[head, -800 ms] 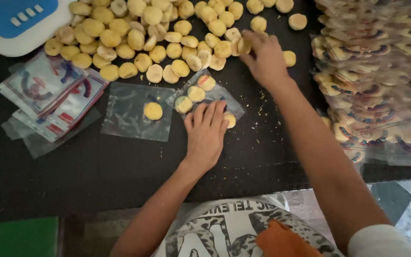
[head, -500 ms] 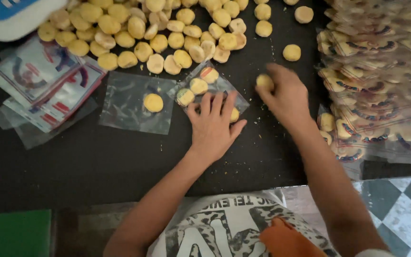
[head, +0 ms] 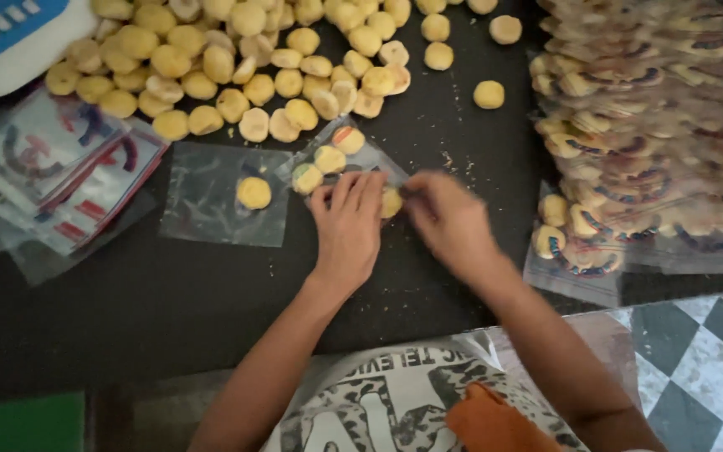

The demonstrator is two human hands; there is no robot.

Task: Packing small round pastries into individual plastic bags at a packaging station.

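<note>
We fill a small clear bag with yellow cookies on the dark tabletop (head: 169, 335).

Our left hand (head: 349, 222) lies flat, fingers together, and presses the clear bag (head: 340, 159), which already holds three cookies. Our right hand (head: 449, 219), which a moment ago was up at the cookie pile (head: 236, 67), has come back beside the bag mouth; its grip looks closed on one cookie (head: 392, 202), though the blur makes this uncertain. So we judge one more piece is about to enter. A second bag (head: 228, 205) with one cookie lies just left.
</note>
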